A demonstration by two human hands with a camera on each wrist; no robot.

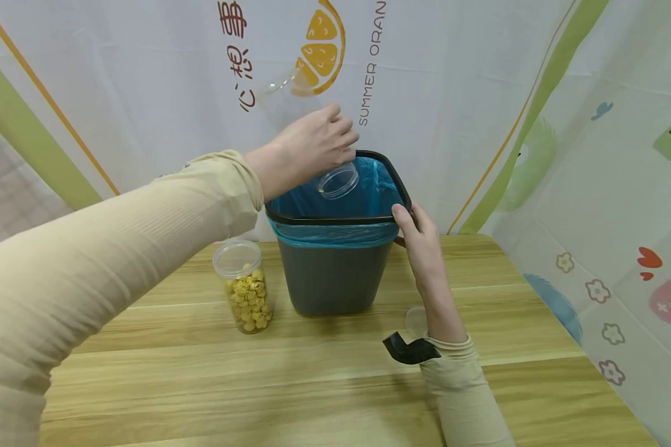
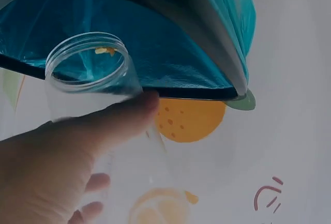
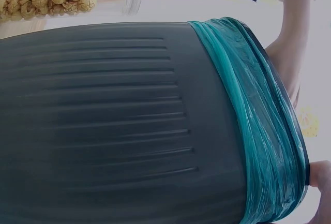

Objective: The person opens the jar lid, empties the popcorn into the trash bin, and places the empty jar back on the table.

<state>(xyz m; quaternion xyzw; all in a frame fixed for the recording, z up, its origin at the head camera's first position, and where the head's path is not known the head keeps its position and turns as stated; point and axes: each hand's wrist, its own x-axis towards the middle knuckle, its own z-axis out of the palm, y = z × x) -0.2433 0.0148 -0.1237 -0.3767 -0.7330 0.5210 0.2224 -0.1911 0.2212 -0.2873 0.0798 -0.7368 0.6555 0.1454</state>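
Observation:
My left hand [image 1: 317, 139] grips a clear plastic jar [image 2: 137, 167], tipped with its open mouth down inside the top of a dark grey trash bin [image 1: 335, 279]. Small yellow bits [image 2: 105, 51] cling near the jar's mouth in the left wrist view; otherwise the jar looks see-through. A blue bin bag [image 1: 335, 234] lines the bin and folds over its outside beneath the black rim. At the rim's right corner, my right hand [image 1: 425, 248] holds on, thumb on top. What lies at the bottom of the bag is hidden.
Left of the bin stands a clear jar of yellow popcorn [image 1: 248, 301], partly filled. A clear round lid [image 1: 415, 321] lies on the wooden table [image 1: 291, 385], partly behind my right wrist. Printed curtains [image 1: 447, 81] hang close behind the bin and along the right.

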